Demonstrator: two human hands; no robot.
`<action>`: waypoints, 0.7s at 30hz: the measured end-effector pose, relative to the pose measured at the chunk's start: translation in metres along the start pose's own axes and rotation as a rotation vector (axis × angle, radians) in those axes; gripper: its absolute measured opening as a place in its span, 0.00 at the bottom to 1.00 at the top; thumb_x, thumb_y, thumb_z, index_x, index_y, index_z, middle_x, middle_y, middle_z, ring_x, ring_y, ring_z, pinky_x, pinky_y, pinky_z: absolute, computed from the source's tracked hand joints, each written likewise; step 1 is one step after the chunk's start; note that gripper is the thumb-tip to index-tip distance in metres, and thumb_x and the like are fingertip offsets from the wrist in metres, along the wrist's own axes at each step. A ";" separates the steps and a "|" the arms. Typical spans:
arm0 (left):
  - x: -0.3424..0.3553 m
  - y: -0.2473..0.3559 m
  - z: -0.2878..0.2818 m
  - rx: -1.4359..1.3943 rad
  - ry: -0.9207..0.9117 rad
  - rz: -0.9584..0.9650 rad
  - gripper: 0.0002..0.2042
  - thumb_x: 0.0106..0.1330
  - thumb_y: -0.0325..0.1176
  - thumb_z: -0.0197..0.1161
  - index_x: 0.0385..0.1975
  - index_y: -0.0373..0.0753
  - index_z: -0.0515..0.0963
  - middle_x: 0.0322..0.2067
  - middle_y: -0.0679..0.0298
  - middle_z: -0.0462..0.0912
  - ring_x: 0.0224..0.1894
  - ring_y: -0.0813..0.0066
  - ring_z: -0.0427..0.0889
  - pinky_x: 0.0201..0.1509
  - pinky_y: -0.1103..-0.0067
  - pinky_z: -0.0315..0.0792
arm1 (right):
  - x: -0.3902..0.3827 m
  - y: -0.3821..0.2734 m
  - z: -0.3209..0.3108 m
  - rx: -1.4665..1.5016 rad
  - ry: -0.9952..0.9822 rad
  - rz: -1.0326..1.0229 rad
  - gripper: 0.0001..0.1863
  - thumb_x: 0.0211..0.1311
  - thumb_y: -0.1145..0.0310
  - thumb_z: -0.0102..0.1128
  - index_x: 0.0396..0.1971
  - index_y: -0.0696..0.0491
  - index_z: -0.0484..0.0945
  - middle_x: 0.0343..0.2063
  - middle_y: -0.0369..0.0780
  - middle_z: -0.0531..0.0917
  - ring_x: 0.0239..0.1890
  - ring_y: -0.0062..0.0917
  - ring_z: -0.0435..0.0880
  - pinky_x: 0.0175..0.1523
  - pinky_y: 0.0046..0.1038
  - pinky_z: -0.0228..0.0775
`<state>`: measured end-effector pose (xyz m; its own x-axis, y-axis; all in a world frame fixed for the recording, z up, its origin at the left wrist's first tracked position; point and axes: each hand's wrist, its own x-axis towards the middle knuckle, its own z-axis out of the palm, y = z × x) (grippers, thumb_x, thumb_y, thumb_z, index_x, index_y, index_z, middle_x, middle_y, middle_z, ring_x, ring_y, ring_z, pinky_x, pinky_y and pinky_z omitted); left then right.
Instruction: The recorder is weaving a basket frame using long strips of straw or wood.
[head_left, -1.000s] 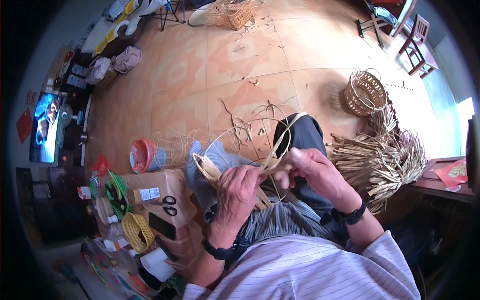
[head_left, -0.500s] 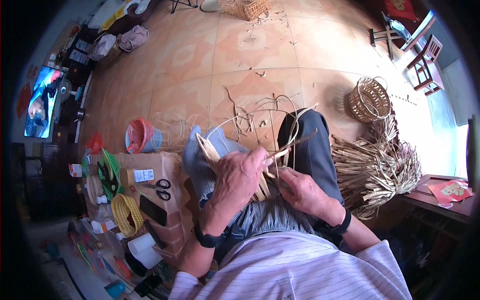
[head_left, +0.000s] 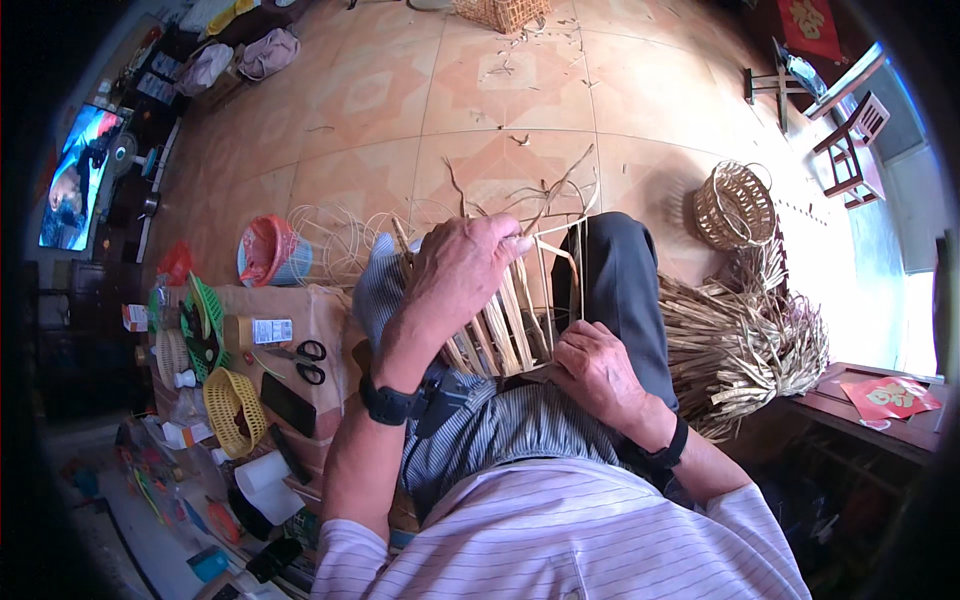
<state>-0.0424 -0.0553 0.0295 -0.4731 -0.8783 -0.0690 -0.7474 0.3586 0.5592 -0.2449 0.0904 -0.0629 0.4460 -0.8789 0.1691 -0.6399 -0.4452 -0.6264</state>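
A frame of pale dried plant strips (head_left: 505,320), with long loose ends sticking up, stands on my lap between my knees. My left hand (head_left: 465,265) is closed on the strips at its upper edge, thumb and fingers pinched together, its back hiding part of the piece. Lower down, by the dark right trouser leg (head_left: 625,270), my right hand (head_left: 595,370) has curled fingers gripping a strip near the piece's bottom end. Its fingertips are partly hidden.
A round woven basket (head_left: 733,205) and large dried-leaf bundle (head_left: 750,350) lie right. Left, a covered low surface (head_left: 320,400) bears scissors (head_left: 310,370), a phone (head_left: 288,405) and a yellow basket (head_left: 233,420); a lined bucket (head_left: 262,255) stands beyond. A red-paper-topped wooden table (head_left: 845,420) is right.
My left hand has risen to the piece's upper edge, tilting or lifting the strips with it. My right hand has dropped toward the lower end since a second ago. The view has shifted slightly.
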 end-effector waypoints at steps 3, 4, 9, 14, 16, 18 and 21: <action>0.007 -0.008 -0.005 -0.039 -0.027 -0.015 0.16 0.75 0.43 0.62 0.37 0.33 0.79 0.26 0.44 0.80 0.35 0.39 0.81 0.41 0.57 0.74 | 0.000 -0.004 0.001 -0.019 0.064 -0.023 0.09 0.53 0.71 0.69 0.33 0.55 0.78 0.39 0.42 0.80 0.44 0.39 0.82 0.49 0.38 0.77; 0.008 -0.007 -0.009 -0.042 -0.044 -0.005 0.16 0.75 0.43 0.62 0.37 0.33 0.79 0.26 0.44 0.79 0.34 0.40 0.81 0.41 0.58 0.73 | 0.000 -0.005 0.001 -0.055 0.125 -0.061 0.10 0.54 0.72 0.68 0.35 0.55 0.79 0.40 0.43 0.80 0.45 0.39 0.82 0.48 0.38 0.78; 0.005 -0.013 -0.007 -0.067 0.003 0.048 0.15 0.75 0.42 0.62 0.36 0.33 0.78 0.25 0.45 0.78 0.31 0.44 0.79 0.40 0.60 0.72 | -0.008 -0.022 -0.024 -0.118 0.159 -0.157 0.16 0.57 0.75 0.64 0.46 0.57 0.79 0.44 0.44 0.80 0.48 0.39 0.83 0.43 0.36 0.84; 0.006 -0.008 -0.009 -0.108 -0.038 -0.007 0.14 0.74 0.41 0.63 0.36 0.33 0.78 0.25 0.46 0.78 0.31 0.47 0.80 0.39 0.61 0.72 | -0.015 -0.035 -0.025 -0.032 -0.006 0.065 0.10 0.58 0.74 0.66 0.39 0.56 0.78 0.39 0.43 0.81 0.42 0.40 0.84 0.39 0.40 0.80; 0.005 -0.010 -0.008 -0.102 -0.037 0.002 0.15 0.74 0.41 0.63 0.37 0.33 0.78 0.26 0.46 0.78 0.31 0.47 0.80 0.40 0.61 0.72 | -0.014 -0.038 -0.022 -0.034 0.037 0.017 0.08 0.60 0.73 0.66 0.36 0.56 0.77 0.36 0.44 0.82 0.40 0.40 0.84 0.38 0.41 0.79; 0.006 -0.010 -0.008 -0.095 -0.043 0.018 0.15 0.74 0.41 0.63 0.37 0.33 0.79 0.27 0.46 0.79 0.32 0.47 0.80 0.40 0.61 0.72 | -0.013 -0.038 -0.018 0.203 -0.024 0.110 0.07 0.69 0.70 0.63 0.33 0.57 0.76 0.29 0.46 0.83 0.34 0.41 0.86 0.37 0.42 0.78; 0.006 -0.007 -0.011 -0.076 -0.061 0.007 0.15 0.74 0.42 0.63 0.38 0.33 0.79 0.28 0.46 0.80 0.32 0.46 0.80 0.40 0.62 0.73 | -0.013 -0.030 -0.004 0.469 -0.230 0.385 0.12 0.78 0.65 0.58 0.34 0.58 0.78 0.22 0.47 0.84 0.28 0.43 0.86 0.35 0.42 0.77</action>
<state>-0.0352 -0.0668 0.0342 -0.5075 -0.8542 -0.1132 -0.7072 0.3378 0.6211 -0.2340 0.1150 -0.0433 0.3952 -0.8784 -0.2689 -0.4631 0.0623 -0.8841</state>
